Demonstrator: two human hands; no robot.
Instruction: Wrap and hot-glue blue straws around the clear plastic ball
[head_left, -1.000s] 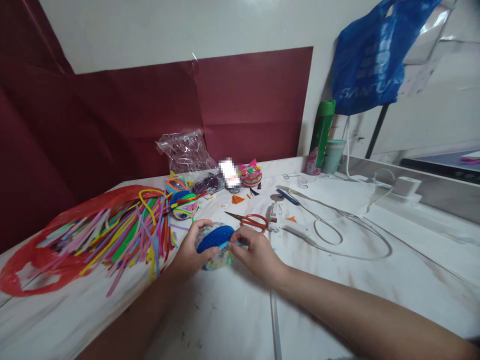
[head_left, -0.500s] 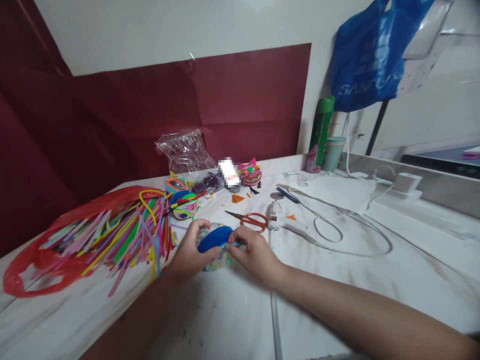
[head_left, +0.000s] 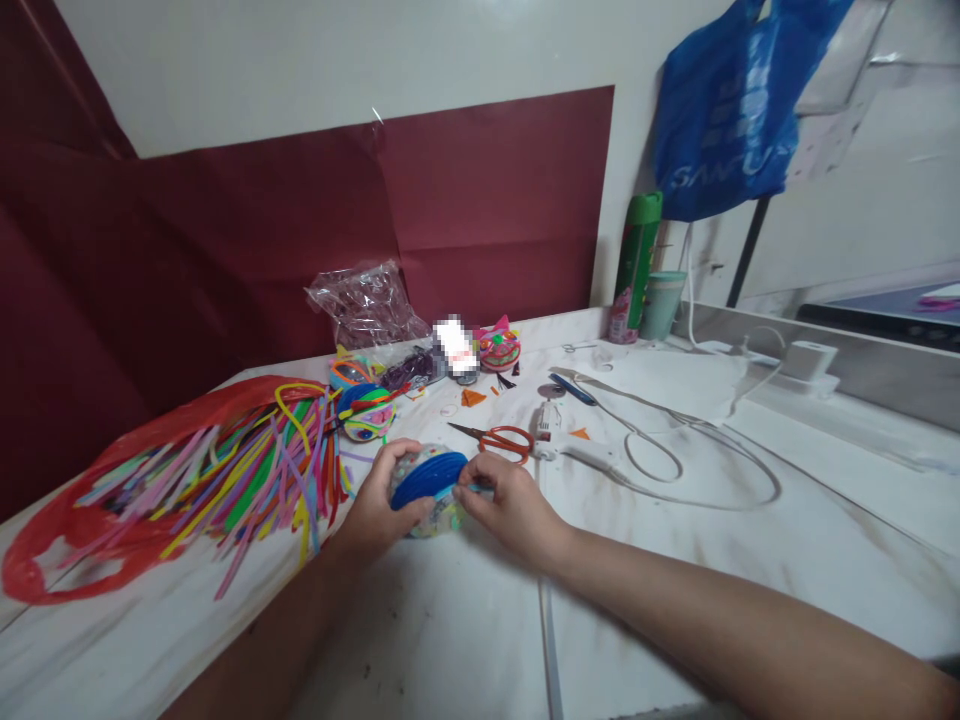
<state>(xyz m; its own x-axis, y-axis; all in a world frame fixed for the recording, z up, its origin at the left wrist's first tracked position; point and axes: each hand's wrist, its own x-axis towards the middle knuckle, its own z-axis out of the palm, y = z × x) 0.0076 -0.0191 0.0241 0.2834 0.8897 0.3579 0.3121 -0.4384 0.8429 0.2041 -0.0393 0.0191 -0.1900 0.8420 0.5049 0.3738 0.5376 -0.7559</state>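
Observation:
A clear, speckled ball has rows of blue pipe cleaner laid across its upper part. My left hand is closed around the ball's left side, its thumb lying over the front near the blue rows. At the right end of these rows, my right hand pinches with thumb and forefinger on the edge of the blue pipe cleaner; the fingers partly hide the end. Just behind my right hand lie orange-handled scissors, blades pointing left. A white glue gun rests to their right, its cord trailing off.
Many coloured pipe cleaners spread over a red plastic bag at left. Finished-looking decorated balls stand behind, near a crinkled clear bag and a pink ball. A blue cutter, spray can and charger are rightward.
The view has shifted slightly. Both hands keep their hold on the ball and blue strand, with the ball tilted a little; nothing has been let go.

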